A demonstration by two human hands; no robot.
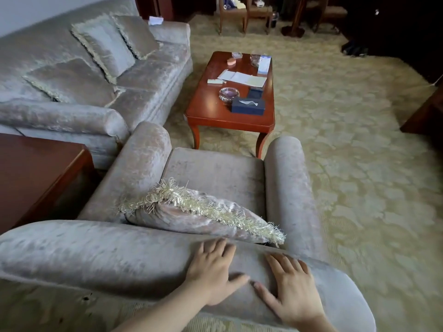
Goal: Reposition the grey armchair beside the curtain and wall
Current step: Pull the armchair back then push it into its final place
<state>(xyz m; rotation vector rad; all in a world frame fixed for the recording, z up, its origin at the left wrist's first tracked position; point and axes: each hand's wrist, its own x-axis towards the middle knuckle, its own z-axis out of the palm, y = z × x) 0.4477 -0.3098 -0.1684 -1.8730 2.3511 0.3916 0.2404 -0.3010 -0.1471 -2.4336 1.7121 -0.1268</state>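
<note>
The grey velvet armchair (215, 173) fills the lower middle of the view, seen from behind its rolled backrest. A fringed cushion (199, 212) leans against the inside of the backrest. My left hand (213, 271) lies flat on top of the backrest roll, fingers spread. My right hand (291, 288) presses on the same roll just to its right, fingers also spread. Both hands rest on the fabric without wrapping around it. No curtain is in view.
A grey sofa (84, 75) with several cushions stands to the left, touching the armchair's left arm. A red wooden coffee table (211, 113) with papers, a tissue box and an ashtray stands just ahead. A dark side table (36, 168) sits at left. Patterned carpet (359, 164) spreads right.
</note>
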